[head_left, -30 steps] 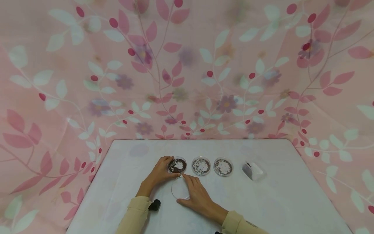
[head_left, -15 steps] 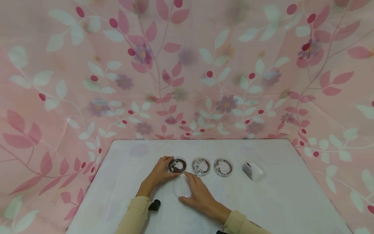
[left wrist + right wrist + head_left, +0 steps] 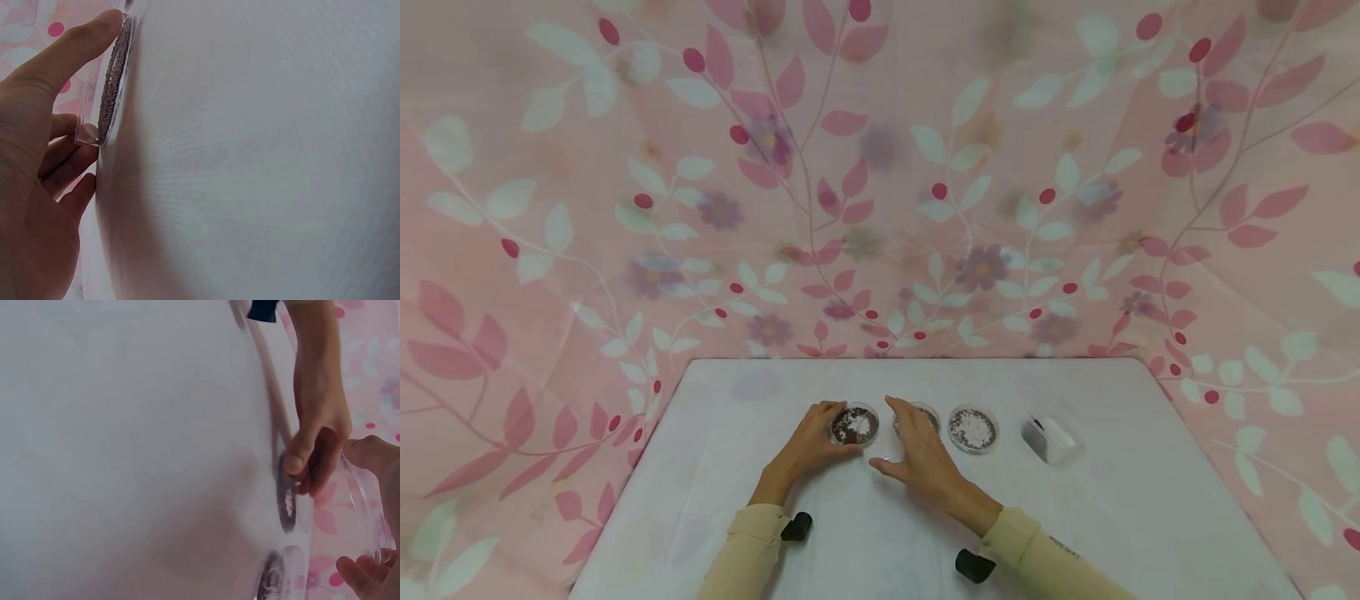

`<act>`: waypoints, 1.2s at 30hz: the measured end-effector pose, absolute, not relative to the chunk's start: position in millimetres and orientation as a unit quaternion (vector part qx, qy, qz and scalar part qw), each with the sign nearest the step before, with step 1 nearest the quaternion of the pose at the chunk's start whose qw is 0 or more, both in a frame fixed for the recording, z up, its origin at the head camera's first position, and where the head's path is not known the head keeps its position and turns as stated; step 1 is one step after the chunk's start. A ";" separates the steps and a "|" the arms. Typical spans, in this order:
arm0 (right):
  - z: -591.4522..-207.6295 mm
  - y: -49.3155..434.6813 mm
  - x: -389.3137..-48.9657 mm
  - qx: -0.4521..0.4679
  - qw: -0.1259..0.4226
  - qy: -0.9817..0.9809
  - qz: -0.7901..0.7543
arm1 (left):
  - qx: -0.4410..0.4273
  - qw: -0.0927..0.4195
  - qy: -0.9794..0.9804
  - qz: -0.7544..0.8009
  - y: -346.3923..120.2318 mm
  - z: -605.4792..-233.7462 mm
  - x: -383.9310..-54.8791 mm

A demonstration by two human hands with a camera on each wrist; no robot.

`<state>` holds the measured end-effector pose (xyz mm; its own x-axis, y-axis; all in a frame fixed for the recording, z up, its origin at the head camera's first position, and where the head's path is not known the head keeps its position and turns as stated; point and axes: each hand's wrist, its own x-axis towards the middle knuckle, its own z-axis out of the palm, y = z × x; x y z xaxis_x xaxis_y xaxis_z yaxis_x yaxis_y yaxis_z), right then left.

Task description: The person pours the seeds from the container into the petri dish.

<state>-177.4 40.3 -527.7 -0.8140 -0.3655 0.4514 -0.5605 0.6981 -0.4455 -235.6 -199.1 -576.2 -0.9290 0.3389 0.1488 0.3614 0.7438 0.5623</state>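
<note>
My left hand (image 3: 812,439) grips the side of a petri dish (image 3: 854,425) holding dark grains with white bits on top. In the left wrist view the thumb lies on this dish (image 3: 116,81) near its top edge, with the fingers round the far side. My right hand (image 3: 928,458) holds a clear round petri dish lid (image 3: 359,494) by its rim between thumb and fingers, raised off the table. It is hard to make out in the head view. Partly behind that hand stands a second filled petri dish (image 3: 929,413).
A third petri dish (image 3: 973,428) with dark grains and white bits stands to the right. Beyond it lies a clear plastic container (image 3: 1052,439) with something dark in one end. The table (image 3: 760,383) has a white cover, and pink floral cloth (image 3: 880,275) hangs behind.
My right hand has lifted the clear lid and moved it up and to the right, now partly covering the middle dish. The left hand stays at its dish.
</note>
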 end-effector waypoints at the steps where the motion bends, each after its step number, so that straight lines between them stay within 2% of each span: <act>1: -525.9 40.9 -180.9 0.256 0.175 -0.906 0.288 | -0.187 0.020 -0.934 -0.304 -199.2 -576.3 -235.3; 20: -521.3 47.9 -219.9 0.263 0.232 -0.911 0.218 | -0.187 0.020 -0.933 -0.306 -199.4 -576.8 -236.2; 36: -529.5 42.4 -223.5 0.271 0.192 -0.931 0.151 | -0.187 0.015 -0.932 -0.309 -199.8 -575.7 -236.7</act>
